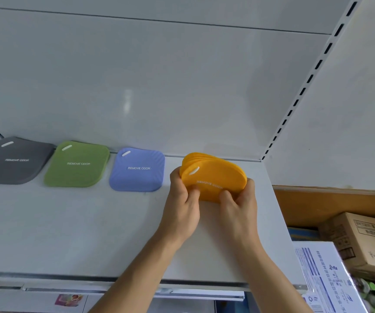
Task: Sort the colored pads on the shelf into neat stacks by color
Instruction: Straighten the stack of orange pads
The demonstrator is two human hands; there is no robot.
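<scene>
Both hands clamped the orange stack (pixel 212 177): the left hand (pixel 183 195) pinched its nine o'clock edge and the right hand (pixel 238 199) its three o'clock edge, thumbs pressed on the front pad. Squeezed from both sides, the pads stood tilted on the shelf (pixel 91 222), probably to square their fanned edges. At nine o'clock from the grip lay the blue stack (pixel 138 170), then the green stack (pixel 78 164) and the grey stack (pixel 17 161), flat and apart, already sorted.
</scene>
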